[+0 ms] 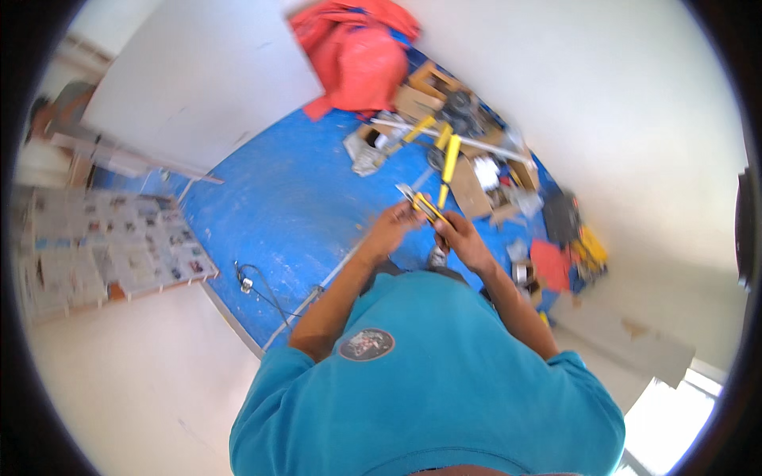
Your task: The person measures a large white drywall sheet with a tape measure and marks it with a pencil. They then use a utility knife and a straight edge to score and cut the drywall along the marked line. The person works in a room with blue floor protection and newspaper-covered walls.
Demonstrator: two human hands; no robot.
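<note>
In front of my teal shirt, both hands meet over a yellow-and-black utility knife (429, 208) with a pale metal front end pointing up and left. My right hand (460, 238) is closed around its rear part. My left hand (394, 228) is at the front part, its fingertips bent against the knife; motion blurs the exact hold. Beyond the hands, a long yellow-handled tool (450, 161) stands out against the blue floor (294, 174).
Open cardboard boxes (470, 190), bags and tools crowd the right wall. A red sheet (365, 63) is heaped at the back. A black cable (266, 292) lies left on the floor, near a paper-covered board (119, 242). Part of a person (70, 103) shows far left.
</note>
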